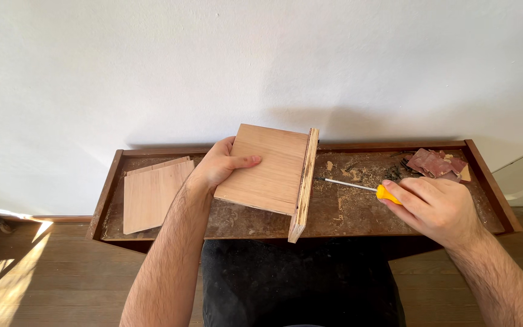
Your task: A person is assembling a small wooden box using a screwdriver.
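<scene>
**Screwdriver set against a joined plywood piece**

At the centre of the frame sits a plywood assembly: 1 flat panel tilted up toward the wall, with a second board standing on edge against its right side, its layered edge facing the camera. The left hand grips the panel's left edge, fingers curled behind and thumb lying across the top face. The right hand, at centre right, is closed around the yellow handle of a screwdriver, whose thin metal shaft runs left until its tip meets the upright board. All this rests on a dark brown desk with a raised rim, dusted with sawdust. 2 loose plywood sheets lie stacked at the desk's left end; reddish sandpaper scraps sit at its upper right.
</scene>
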